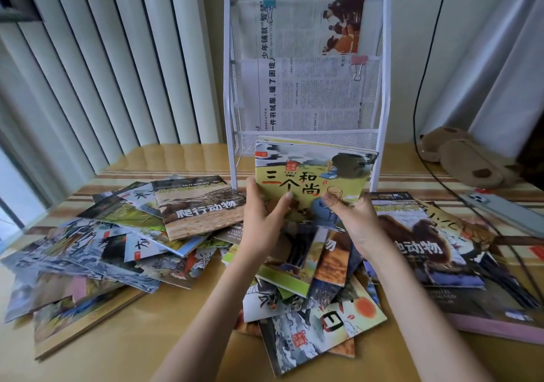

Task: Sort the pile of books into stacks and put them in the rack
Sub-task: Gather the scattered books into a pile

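Note:
A yellow-green picture book [312,169] with a monk on its cover, topping a thin stack, is held tilted up just in front of the white wire rack [229,93]. My left hand [262,208] grips its lower left edge, thumb on the cover. My right hand [353,213] grips the lower right part, fingers curled over the cover. Loose books lie in a messy pile [309,302] under my hands. More spread out to the left [117,234], a reptile book [203,208] on top.
The rack's upper pockets hold clipped newspapers [306,93]. A camel-cover book [424,243] tops large books at right. A phone [500,208], a black cable [441,181] and a brown plush toy [465,158] lie far right. Vertical blinds [88,66] hang at left.

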The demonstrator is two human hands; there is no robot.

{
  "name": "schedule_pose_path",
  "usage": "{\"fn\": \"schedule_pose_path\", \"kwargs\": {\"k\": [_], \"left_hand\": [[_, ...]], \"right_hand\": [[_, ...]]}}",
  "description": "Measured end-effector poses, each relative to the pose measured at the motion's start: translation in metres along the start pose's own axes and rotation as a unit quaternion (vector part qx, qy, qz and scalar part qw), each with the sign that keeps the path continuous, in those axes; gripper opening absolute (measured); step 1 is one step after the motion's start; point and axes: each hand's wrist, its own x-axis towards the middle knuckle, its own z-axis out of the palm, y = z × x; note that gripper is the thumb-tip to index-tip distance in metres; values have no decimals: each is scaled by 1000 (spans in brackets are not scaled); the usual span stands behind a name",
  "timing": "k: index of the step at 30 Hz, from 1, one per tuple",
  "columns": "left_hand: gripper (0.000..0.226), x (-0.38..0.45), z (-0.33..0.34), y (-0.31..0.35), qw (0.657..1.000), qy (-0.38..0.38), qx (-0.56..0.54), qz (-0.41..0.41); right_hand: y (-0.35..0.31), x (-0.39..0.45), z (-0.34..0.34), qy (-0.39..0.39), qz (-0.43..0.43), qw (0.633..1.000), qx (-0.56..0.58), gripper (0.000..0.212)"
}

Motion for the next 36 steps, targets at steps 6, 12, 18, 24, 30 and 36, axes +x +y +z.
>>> {"fn": "schedule_pose_path", "kwargs": {"k": [6, 12, 18, 24, 30, 36], "left_hand": [[36, -4, -4, -14, 998, -19, 55, -36], [25, 2, -11, -11, 991, -84, 66, -79], [35, 29, -14, -9, 961, -130, 241, -33], [62, 107, 20, -40, 866, -227, 442, -55], [81, 125, 36, -72, 784, -345, 494, -151], [70, 87, 27, -53, 806, -325, 487, -85]], "right_hand": [[17, -3, -1, -21, 40, 993, -113, 57], [9, -8, -6, 8, 11, 993, -118, 37], [6, -2, -57, 130, 18, 991, -37, 34], [5, -2, -95, 200, 29, 979, 20, 32], [22, 4, -107, 198, 31, 980, 14, 36], [21, 28, -93, 174, 16, 985, 10, 31]]}}
